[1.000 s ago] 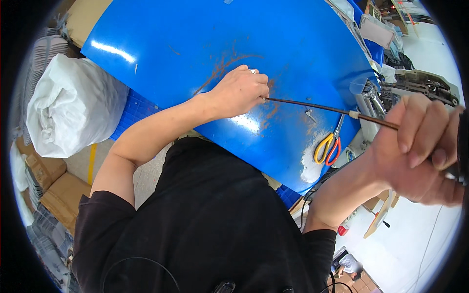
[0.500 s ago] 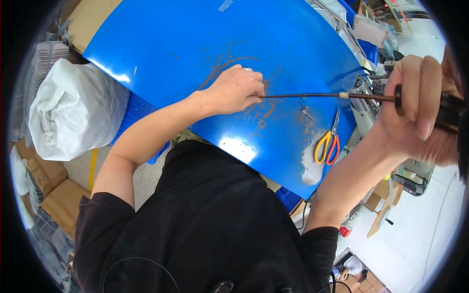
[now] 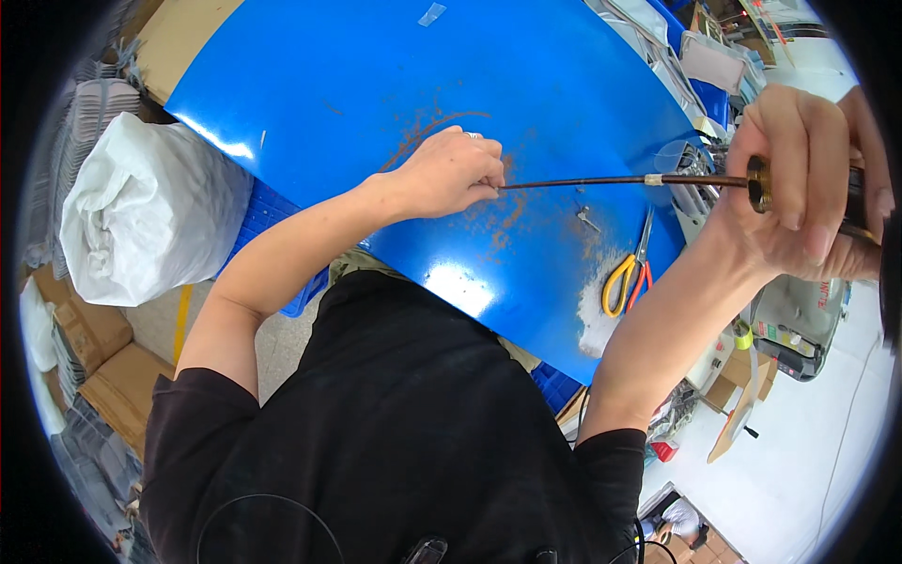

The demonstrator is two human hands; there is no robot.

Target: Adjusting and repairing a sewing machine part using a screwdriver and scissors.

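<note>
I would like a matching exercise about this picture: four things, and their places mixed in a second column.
Things
1. Long, thin, dark brown piece with a pale band
2. Scissors with yellow and red handles
3. Bulky white sack
4. Silver-coloured finger ring

Places
A. left of the blue tabletop
B. worn on the left hand
C. reaching from left hand to right hand
D. on the blue tabletop, near the right forearm

Pairs: 1-C; 2-D; 3-A; 4-B
</note>
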